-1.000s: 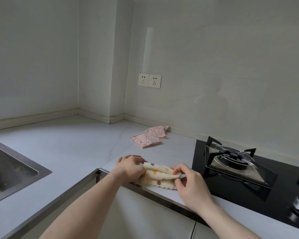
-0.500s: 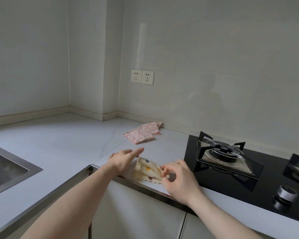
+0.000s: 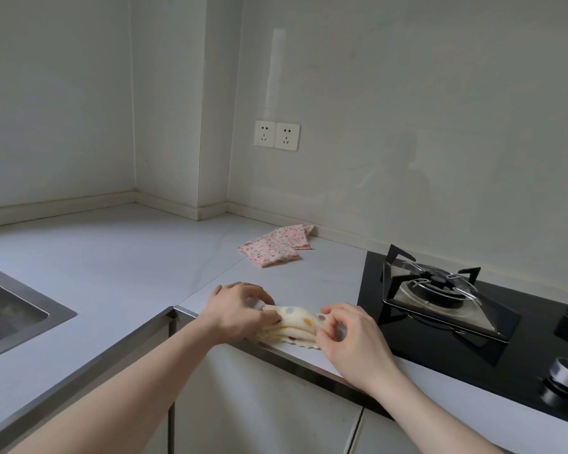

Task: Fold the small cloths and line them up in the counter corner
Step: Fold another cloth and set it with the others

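I see both hands pinching the cream dotted cloth at the counter front edge: left hand curled on its 9 o'clock end, right hand on the 3 o'clock end. Pink cloth lies at 12 o'clock. Risk, as I judge it: folds slipping loose, or the cloth sliding off the edge.

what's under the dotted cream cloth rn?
The dotted cream cloth lies in stacked folds on the counter at its front edge. The left hand and right hand pinch its ends. Whatever lies between the folds is covered.
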